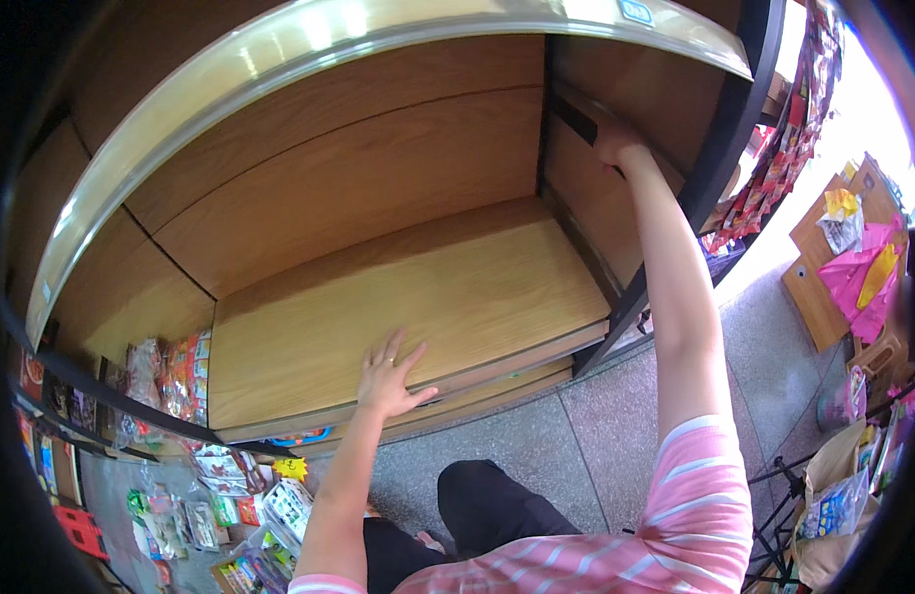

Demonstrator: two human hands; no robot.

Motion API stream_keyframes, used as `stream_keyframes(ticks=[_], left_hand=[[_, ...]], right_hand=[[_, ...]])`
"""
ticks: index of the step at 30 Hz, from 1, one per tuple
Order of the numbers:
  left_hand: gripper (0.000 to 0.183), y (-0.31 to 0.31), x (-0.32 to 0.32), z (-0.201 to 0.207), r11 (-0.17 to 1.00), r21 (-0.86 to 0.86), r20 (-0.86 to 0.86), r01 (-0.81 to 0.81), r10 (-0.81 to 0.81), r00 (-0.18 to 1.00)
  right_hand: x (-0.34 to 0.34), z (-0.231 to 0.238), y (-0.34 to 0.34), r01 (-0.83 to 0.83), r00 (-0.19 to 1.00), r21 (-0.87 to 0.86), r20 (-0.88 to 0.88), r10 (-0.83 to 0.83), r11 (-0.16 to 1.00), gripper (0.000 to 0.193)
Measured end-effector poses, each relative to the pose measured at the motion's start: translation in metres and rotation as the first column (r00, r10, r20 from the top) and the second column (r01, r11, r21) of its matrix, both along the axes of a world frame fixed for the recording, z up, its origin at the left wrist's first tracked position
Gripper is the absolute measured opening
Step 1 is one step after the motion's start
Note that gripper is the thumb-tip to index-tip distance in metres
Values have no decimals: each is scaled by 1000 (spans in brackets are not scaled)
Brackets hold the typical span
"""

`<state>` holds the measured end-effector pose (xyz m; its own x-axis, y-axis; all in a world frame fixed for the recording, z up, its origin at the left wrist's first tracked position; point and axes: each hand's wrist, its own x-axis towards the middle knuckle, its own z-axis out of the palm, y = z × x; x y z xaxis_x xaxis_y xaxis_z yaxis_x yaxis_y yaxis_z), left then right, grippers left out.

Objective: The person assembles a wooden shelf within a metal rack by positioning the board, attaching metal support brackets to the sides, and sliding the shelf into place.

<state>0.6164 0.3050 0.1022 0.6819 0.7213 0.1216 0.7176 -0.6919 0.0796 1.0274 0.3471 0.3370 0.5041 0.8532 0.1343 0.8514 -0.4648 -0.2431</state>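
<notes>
Palm down and fingers spread, my left hand [386,382] rests empty on the wooden shelf [457,287]; leaning there lightly should steady me while my right hand [619,148], curled, grip unclear, is at the dark bar [574,119] by the side panel [665,109].

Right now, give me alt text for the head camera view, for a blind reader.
The person's left hand is spread at the front of a wood-grain shelf board, while the right hand reaches beside a dark strip on the right side panel. Packaged goods sit at lower left.
</notes>
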Motion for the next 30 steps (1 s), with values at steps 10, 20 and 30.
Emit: stream_keyframes(ticks=[10, 20, 30], left_hand=[[76, -2, 11, 1, 999, 46, -60, -1, 4, 998], [75, -1, 11, 1, 1000, 28, -60, -9, 10, 998], [75, -1, 12, -2, 999, 42, -65, 12, -9, 998]], right_hand=[[40, -33, 13, -47, 960, 52, 277, 30, 998, 36], [4, -5, -14, -112, 967, 127, 241, 79, 986, 48], [6, 0, -5, -35, 999, 36, 36, 33, 999, 62]])
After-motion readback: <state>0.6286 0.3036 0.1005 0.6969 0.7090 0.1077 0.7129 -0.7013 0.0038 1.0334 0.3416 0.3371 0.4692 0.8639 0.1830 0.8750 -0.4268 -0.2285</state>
